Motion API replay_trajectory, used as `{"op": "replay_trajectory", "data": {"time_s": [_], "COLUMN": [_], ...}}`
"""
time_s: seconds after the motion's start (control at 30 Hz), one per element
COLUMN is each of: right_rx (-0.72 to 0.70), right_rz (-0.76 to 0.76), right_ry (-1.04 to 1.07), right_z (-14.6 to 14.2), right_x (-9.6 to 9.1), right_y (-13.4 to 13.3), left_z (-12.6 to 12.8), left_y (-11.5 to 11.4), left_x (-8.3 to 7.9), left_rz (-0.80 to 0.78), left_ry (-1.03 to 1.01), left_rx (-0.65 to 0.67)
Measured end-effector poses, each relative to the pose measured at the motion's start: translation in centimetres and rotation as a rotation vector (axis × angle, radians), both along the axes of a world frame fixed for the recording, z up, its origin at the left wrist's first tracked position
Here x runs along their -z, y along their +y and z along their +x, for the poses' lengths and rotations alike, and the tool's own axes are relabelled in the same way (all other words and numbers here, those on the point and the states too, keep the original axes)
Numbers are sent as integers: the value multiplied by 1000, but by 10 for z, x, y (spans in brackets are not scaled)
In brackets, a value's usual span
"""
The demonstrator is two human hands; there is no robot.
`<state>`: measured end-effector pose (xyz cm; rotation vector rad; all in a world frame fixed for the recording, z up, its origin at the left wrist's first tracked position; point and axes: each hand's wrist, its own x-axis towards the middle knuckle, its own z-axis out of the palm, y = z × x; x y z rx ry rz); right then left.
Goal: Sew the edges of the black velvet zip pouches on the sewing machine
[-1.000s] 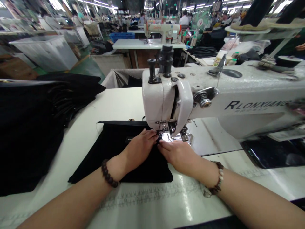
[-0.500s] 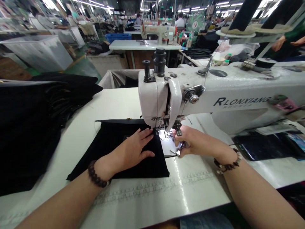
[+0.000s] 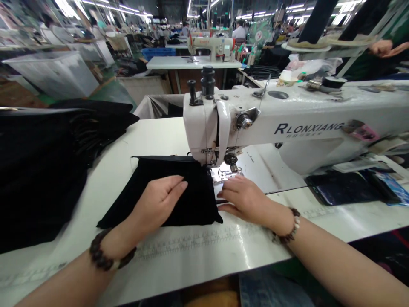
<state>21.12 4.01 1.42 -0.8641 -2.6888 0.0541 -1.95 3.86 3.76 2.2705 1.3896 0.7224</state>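
A black fabric piece (image 3: 194, 204), flat and roughly four-sided, lies on the white table with its upper right corner by the needle area of a white sewing machine (image 3: 306, 119). Over the middle of the fabric is my left hand (image 3: 158, 202), thumb and fingers pressed together; whatever is between them is hidden. My right hand (image 3: 246, 198) is just beyond the fabric's right edge, in front of the lit metal needle plate (image 3: 220, 174). Its fingers are bent, with a gap between thumb and fingers, and I see nothing held there.
A heap of black fabric pieces (image 3: 38, 170) covers the left side. On the right lies a dark phone (image 3: 345, 187). A printed ruler scale (image 3: 191, 243) runs along the table front. Behind stand a grey bin (image 3: 54, 72) and another sewing machine (image 3: 212, 47). Another person's hands (image 3: 386, 47) show upper right.
My left hand has gone from lying flat on the fabric to closed fingers, slightly left. My right hand has let go of a small metal part and come toward the fabric's edge.
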Motion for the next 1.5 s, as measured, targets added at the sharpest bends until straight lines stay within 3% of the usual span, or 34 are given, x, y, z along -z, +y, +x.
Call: {"op": "replay_trajectory", "data": {"time_s": [0.07,0.2,0.43,0.67,0.8,1.03,1.37,1.5], "right_rx": [-68,-118,-151,-36,6,-20,-25,-57], "right_rz": [44,120,174,79,3,61,150,155], "right_ry": [-17,-90,-37,194,221,232,325,244], "right_z": [2,-1,-9,-7,-8,-9,-12,-12], "right_x": [0,4,8,11,12,11,7,7], "right_y": [-13,-23,-23,-24,-24,-26,-30,-32], "left_z": [-1,3,7,7,5,10,11,10], "left_y": [8,14,9,-17,-31,-41,-38,-38], "left_x": [-7,-15,-19,1,13,27,28,30], "left_rz": [-95,-159,-26,316,463,439,519,520], "left_ry": [-32,-62,29,60,165,324,249,259], "left_rx": [-99,-108,-39,33,210,246,291,311]}}
